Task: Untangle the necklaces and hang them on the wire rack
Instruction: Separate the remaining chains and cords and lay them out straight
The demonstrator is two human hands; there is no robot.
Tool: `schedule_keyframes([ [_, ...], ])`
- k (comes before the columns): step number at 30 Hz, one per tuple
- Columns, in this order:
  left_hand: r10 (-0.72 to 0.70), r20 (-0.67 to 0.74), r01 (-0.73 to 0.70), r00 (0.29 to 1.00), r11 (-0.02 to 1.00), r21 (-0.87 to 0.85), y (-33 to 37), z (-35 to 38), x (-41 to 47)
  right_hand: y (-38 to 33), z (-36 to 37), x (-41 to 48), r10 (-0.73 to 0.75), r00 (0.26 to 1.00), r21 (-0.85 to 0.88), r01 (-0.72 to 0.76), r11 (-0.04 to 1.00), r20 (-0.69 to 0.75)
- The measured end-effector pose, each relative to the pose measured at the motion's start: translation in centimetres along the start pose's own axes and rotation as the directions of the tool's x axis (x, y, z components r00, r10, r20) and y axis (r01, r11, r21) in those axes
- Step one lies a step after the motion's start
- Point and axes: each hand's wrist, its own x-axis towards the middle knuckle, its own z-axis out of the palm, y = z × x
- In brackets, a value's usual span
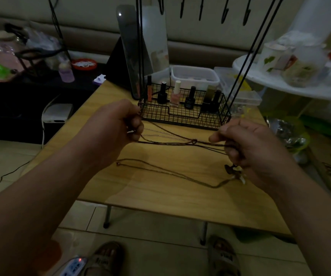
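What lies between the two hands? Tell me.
Head view: dark necklace cords with a small loop run from left hand to right hand, above the table.

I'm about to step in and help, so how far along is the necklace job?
Nothing looks done: the visible hooks on the rack are bare. In hand: the left hand and right hand pull dark cords taut, with a knot between them. Left: that knot, the thin chain and another cord lying on the table, then hanging them all.
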Motion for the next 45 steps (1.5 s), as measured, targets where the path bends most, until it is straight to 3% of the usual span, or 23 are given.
schedule_keyframes([
  [7,0.197,-0.109,-0.173,0.974,0.964,0.199,0.3,-1.1,0.1,-0.3,0.3,-0.8,0.026,0.980,-0.294,0.034,0.955,0.197],
  [11,0.218,-0.109,-0.187,0.970,0.951,0.245,0.2,-1.1,0.1,-0.5,0.7,-0.8,-0.014,0.979,-0.295,0.075,0.952,0.204],
  [14,0.173,-0.031,-0.150,0.985,0.919,0.364,-0.2,-1.0,-0.2,-0.5,1.1,-0.7,-0.060,0.978,-0.253,0.110,0.961,0.198],
  [18,0.178,0.135,-0.222,0.975,0.709,0.669,-1.1,0.1,-1.1,-0.2,1.4,-0.6,-0.126,0.978,-0.249,0.165,0.954,0.166],
  [21,0.206,0.238,-0.312,0.949,0.530,0.788,-1.8,0.8,-1.6,0.0,1.7,-0.6,-0.205,0.969,-0.270,0.236,0.934,0.138],
  [26,0.282,0.305,-0.405,0.910,0.441,0.801,-2.3,2.0,-2.3,0.2,2.6,-0.5,-0.292,0.952,-0.302,0.307,0.902,0.093],
  [31,0.134,0.301,-0.302,0.944,0.714,0.632,-1.7,3.4,-2.9,0.3,3.0,-0.6,-0.308,0.947,-0.280,0.321,0.904,0.091],
  [34,0.097,0.270,-0.236,0.958,0.802,0.549,-1.8,3.8,-2.9,0.4,3.1,-0.7,-0.306,0.944,-0.243,0.327,0.913,0.121],
  [45,0.058,0.250,-0.150,0.967,0.917,0.369,-2.2,4.0,-2.5,0.6,3.2,-0.8,-0.180,0.973,-0.177,0.204,0.963,0.142],
])
